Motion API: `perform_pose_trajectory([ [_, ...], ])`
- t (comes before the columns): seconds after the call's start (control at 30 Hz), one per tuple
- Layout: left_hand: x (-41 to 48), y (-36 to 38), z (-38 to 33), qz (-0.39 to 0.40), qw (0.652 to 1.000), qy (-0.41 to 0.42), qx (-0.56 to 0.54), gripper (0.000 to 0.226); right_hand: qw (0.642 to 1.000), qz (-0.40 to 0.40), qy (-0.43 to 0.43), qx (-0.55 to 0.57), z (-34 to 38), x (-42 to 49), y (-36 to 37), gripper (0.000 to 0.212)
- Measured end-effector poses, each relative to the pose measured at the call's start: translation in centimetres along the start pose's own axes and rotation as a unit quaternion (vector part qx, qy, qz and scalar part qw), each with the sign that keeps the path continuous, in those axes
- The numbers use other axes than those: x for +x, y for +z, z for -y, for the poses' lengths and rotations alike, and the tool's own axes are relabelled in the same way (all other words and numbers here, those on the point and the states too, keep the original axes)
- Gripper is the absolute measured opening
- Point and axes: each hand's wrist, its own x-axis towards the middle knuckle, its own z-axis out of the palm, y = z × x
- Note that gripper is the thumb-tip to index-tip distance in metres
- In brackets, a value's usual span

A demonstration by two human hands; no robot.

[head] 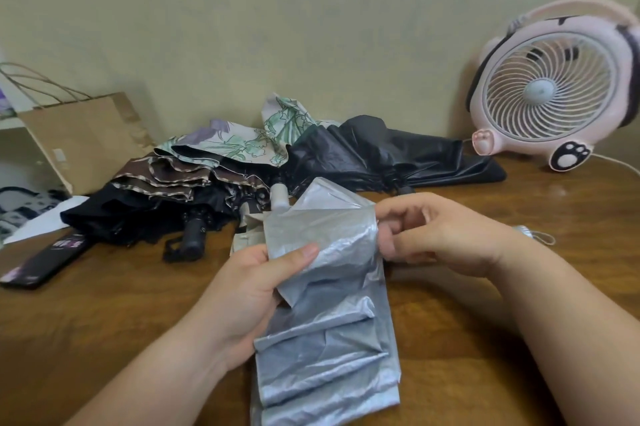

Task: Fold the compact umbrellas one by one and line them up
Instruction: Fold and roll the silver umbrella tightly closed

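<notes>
A silver-grey compact umbrella lies lengthwise in front of me, its canopy gathered in flat pleats. My left hand grips the left edge of the cloth, thumb on top. My right hand pinches the upper right edge of the same canopy. Behind it lies a heap of unfolded umbrellas: a brown-trimmed black one, a floral cream one and a black one. A silver handle end with a wrist loop peeks out behind my right wrist.
A pink desk fan stands at the back right with its cable trailing right. A brown paper bag leans at the back left. A black phone-like case lies at the left on the wooden table.
</notes>
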Motion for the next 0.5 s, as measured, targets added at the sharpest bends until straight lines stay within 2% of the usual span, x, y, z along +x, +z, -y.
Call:
perform_pose_trajectory([
  [0.1,-0.3,-0.2,0.8,0.0,1.0,-0.016,0.006,0.033,0.994,0.092,0.055,0.011,0.5,-0.4,0.0,0.067],
  [0.23,-1.2,-0.3,0.9,-0.012,0.995,0.021,0.101,0.024,0.991,0.071,0.117,0.013,0.1,-0.2,1.1,0.053],
  [0.33,-1.7,-0.6,0.8,-0.028,0.985,0.054,0.159,0.024,0.984,0.054,0.17,0.012,0.4,-0.1,1.7,0.03],
  [0.4,-1.9,-1.0,1.0,-0.045,0.976,0.084,0.197,0.033,0.979,0.052,0.195,0.015,0.9,-0.2,2.0,0.027],
  [0.5,-1.9,-1.3,1.5,-0.061,0.96,0.108,0.25,0.062,0.975,0.053,0.216,0.009,1.3,-1.0,3.0,0.025],
])
